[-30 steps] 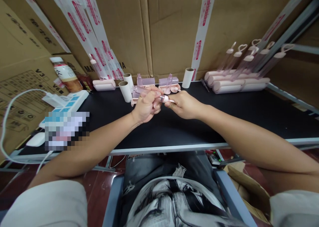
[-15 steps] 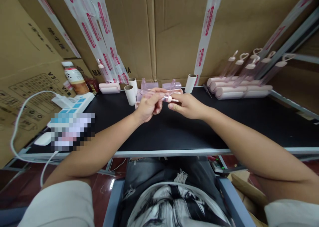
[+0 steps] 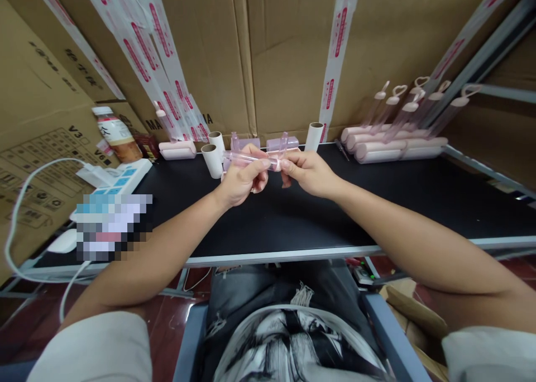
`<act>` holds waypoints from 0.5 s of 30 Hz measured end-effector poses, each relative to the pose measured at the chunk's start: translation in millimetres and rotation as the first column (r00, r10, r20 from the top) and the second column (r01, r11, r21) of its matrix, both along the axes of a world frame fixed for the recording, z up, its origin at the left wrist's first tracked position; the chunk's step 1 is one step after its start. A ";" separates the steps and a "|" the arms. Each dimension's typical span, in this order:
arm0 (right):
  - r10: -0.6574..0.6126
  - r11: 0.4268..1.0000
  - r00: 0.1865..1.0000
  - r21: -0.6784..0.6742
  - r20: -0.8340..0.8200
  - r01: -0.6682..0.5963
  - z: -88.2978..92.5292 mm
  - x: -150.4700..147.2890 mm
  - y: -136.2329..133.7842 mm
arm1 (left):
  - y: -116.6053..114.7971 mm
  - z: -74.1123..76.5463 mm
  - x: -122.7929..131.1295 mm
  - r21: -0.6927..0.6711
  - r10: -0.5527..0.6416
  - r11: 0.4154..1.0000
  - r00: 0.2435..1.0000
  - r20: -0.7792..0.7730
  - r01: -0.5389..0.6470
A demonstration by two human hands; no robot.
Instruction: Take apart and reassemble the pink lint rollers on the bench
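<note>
Two white cardboard tubes [image 3: 211, 163] near left grip [image 3: 243, 180]

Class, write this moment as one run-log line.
left hand: holds clear pink tube; right hand: pinches pink cap; nearby: white cylinders

Cap [image 3: 278, 165] on clear tube [image 3: 242, 157] partly hidden by right fingers [image 3: 293, 170]

On the bench [image 3: 288, 220] before me, I record a power strip [image 3: 133, 173] at left, a bottle [image 3: 119, 138] behind it, and cases [image 3: 397, 149] at right rear. A tube [image 3: 240, 158] lies across from my left grip [image 3: 242, 182] to my right grip [image 3: 310, 173]. A cardboard panel [image 3: 288, 52] stands behind the bench.
</note>
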State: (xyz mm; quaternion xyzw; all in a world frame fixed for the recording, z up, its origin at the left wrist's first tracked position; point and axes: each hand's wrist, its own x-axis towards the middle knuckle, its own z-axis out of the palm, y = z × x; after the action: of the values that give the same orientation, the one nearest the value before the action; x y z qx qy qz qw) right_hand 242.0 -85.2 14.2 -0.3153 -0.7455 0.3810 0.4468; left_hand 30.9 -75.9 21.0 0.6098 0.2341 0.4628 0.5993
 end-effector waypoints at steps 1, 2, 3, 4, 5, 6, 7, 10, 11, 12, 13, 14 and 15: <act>0.048 0.990 0.998 -0.127 -0.038 -0.053 -0.5 0.0 0.9 | 0.7 -0.4 -1.0 -0.005 -0.007 1.000 1.000 -0.021 0.007; 0.089 0.964 0.994 -0.245 -0.067 -0.103 -1.3 -0.1 1.9 | 1.5 -1.3 -1.7 -0.006 -0.013 1.000 0.999 -0.040 0.013; 0.117 0.932 0.990 -0.334 -0.085 -0.139 -2.3 -0.1 2.9 | 2.5 -2.6 -2.1 -0.002 -0.014 1.000 0.999 -0.051 0.014; 0.127 0.915 0.988 -0.374 -0.086 -0.150 -3.7 -0.3 3.8 | 3.6 -4.2 -2.2 0.005 -0.005 1.000 0.999 -0.054 0.005; 0.115 0.926 0.991 -0.352 -0.071 -0.133 -5.2 -0.6 4.7 | 4.6 -5.7 -1.9 0.015 0.015 1.000 0.999 -0.048 -0.014; 0.077 0.958 0.996 -0.273 -0.047 -0.087 -6.8 -1.1 5.3 | 5.5 -7.0 -1.5 0.025 0.039 0.999 0.998 -0.044 -0.037; 0.017 0.988 1.000 -0.154 -0.021 -0.020 -8.3 -1.6 5.7 | 6.2 -7.9 -0.9 0.033 0.067 0.997 0.997 -0.044 -0.065; -0.137 0.974 0.990 0.185 0.011 0.133 -11.1 -2.3 4.7 | 6.3 -7.5 1.0 0.061 0.086 0.995 0.986 -0.140 -0.078; -0.154 0.959 0.988 0.243 0.010 0.147 -10.9 -2.0 3.6 | 5.6 -6.9 1.7 0.078 0.066 0.996 0.980 -0.190 -0.052; -0.157 0.947 0.988 0.285 0.009 0.148 -10.3 -1.6 2.3 | 4.5 -6.5 2.6 0.098 0.037 0.995 0.971 -0.235 -0.014; -0.154 0.935 0.988 0.326 0.013 0.141 -9.2 -1.2 0.7 | 3.0 -6.6 3.7 0.120 0.008 0.992 0.962 -0.272 0.026; -0.149 0.920 0.989 0.370 0.023 0.130 -8.0 -0.9 -0.9 | 1.2 -7.5 5.3 0.143 -0.011 0.988 0.953 -0.303 0.057; -0.145 0.903 0.988 0.414 0.044 0.114 -6.9 -1.0 -2.5 | -0.9 -9.1 7.3 0.167 -0.014 0.983 0.946 -0.324 0.072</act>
State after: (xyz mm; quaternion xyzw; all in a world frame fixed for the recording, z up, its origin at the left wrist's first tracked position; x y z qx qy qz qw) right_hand 241.1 -87.7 7.3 -0.2771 -0.8023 0.1735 0.4995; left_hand 38.2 -76.8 11.8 0.7328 0.2732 0.3628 0.5066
